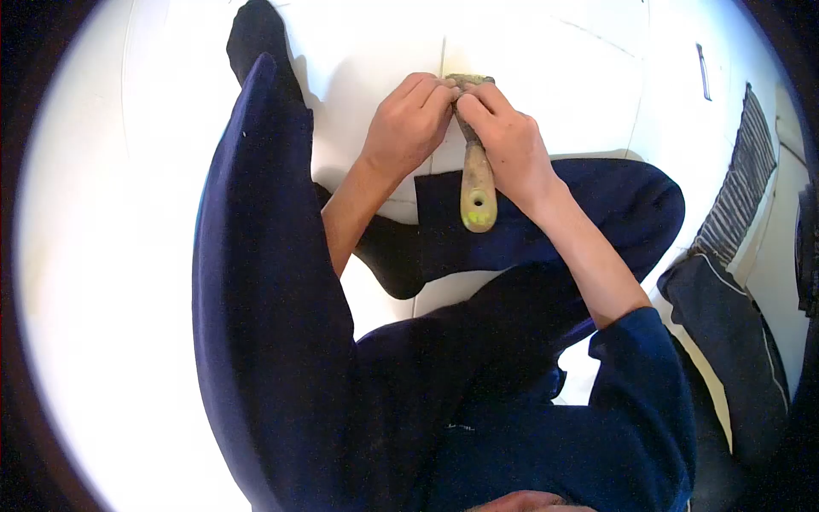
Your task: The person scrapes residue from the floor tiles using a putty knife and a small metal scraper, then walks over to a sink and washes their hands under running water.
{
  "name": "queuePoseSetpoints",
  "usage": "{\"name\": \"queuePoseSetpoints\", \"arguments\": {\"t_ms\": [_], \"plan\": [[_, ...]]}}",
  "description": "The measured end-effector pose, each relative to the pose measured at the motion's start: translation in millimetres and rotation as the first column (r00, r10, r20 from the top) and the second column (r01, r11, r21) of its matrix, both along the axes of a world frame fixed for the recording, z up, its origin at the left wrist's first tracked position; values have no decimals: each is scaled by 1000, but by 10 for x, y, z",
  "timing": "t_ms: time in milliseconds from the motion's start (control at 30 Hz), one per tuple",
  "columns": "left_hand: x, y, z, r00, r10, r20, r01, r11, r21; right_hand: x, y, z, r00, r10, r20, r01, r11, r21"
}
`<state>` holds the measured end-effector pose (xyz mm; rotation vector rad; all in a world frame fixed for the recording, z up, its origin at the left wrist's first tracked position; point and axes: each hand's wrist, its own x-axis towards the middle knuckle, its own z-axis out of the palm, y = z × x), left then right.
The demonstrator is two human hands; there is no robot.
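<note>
A scraper-like tool with a worn, pale yellowish handle lies between my hands, its handle pointing back toward me. The handle has a dark hole and bright green marks near its end. At the tool's dark, dirty wide end, my left hand has its fingers bent and pressed against the upper left side. Opposite it, my right hand grips the right side of the same end, thumb and fingers closed. The fingertips of both hands nearly meet and hide part of the blade.
White floor tiles lie beneath. My crossed legs in dark trousers surround the hands. A thin pen-like object lies at upper right, near a striped cloth and dark clothing.
</note>
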<state>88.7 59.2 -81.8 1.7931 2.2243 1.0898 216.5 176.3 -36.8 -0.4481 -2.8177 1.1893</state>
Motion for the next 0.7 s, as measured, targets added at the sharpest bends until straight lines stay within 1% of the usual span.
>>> {"name": "queuePoseSetpoints", "arguments": {"t_ms": [100,133,167,233,267,367,400,500,567,633,700], "plan": [[198,-150,-20,1000,8,28,-10,998,55,199,-146,-50,991,14,-135,-6,998,61],[199,-142,-28,1000,-8,15,7,997,83,196,-136,-90,988,37,-149,-24,996,90],[144,-132,-48,1000,12,8,-12,999,41,181,-97,-128,992,18,-125,-11,999,54],[-19,-45,-20,999,47,9,-46,998,-53,-6,31,-10,998,-23,-59,22,999,-28],[-56,5,-23,1000,21,-4,-21,1000,8,-58,43,-9,1000,-8,-28,8,1000,-21],[171,-178,-90,1000,16,14,-17,997,80,161,-139,-198,964,33,-263,-5,994,108],[80,-133,-62,1000,24,-4,-23,996,89,105,-85,-178,977,30,-212,-12,996,86],[-66,-45,-6,999,43,21,-43,999,29,-80,-32,-104,990,1,-141,-1,1000,-2],[93,-175,-26,999,36,29,-37,999,25,99,-145,-130,983,0,-185,9,999,49],[109,-196,-45,997,-22,69,21,1000,11,87,-147,-148,966,17,-256,3,997,77],[-70,-129,-32,998,30,53,-26,997,-78,-26,-18,-93,993,-18,-112,18,1000,-8]]}}
